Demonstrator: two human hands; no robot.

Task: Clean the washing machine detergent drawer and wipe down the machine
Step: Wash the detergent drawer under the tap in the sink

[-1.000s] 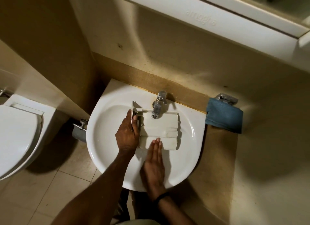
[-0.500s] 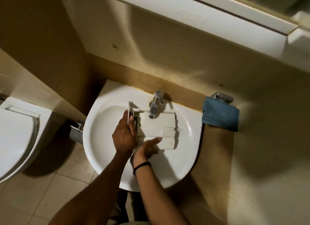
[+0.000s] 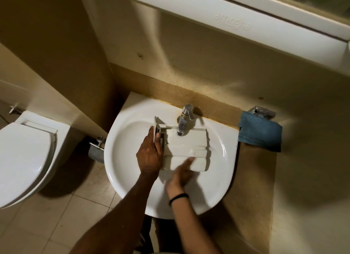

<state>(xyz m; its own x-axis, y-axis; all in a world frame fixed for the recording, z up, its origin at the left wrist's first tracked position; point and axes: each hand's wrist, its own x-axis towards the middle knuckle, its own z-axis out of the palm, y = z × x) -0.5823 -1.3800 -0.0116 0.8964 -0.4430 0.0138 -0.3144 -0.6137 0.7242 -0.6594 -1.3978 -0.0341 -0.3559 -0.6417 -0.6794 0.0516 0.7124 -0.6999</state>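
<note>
One detergent drawer (image 3: 186, 149) sits in the sink (image 3: 121, 159), right under the single faucet (image 3: 184, 119). Left hand (image 3: 149, 155) grips the drawer's 9 o'clock end, fingers wrapped round it. Right hand (image 3: 180, 175) is blurry at 6 o'clock, fingers stretched out against the drawer's near edge, holding nothing. One blue cloth (image 3: 259, 132) hangs at 3 o'clock.

The detergent drawer (image 3: 186, 149) is plain cream-white, lying in a glossy white sink (image 3: 118, 159). At 12 o'clock the tap (image 3: 186, 112) is silver chrome. At 3 o'clock the cloth (image 3: 259, 132) is teal-blue. At 9 o'clock the toilet (image 3: 24, 159) is white. At 7 o'clock the floor tiles (image 3: 56, 225) are beige with a grid of darker grout lines. At 6 o'clock the wristband (image 3: 179, 197) is black.
</note>
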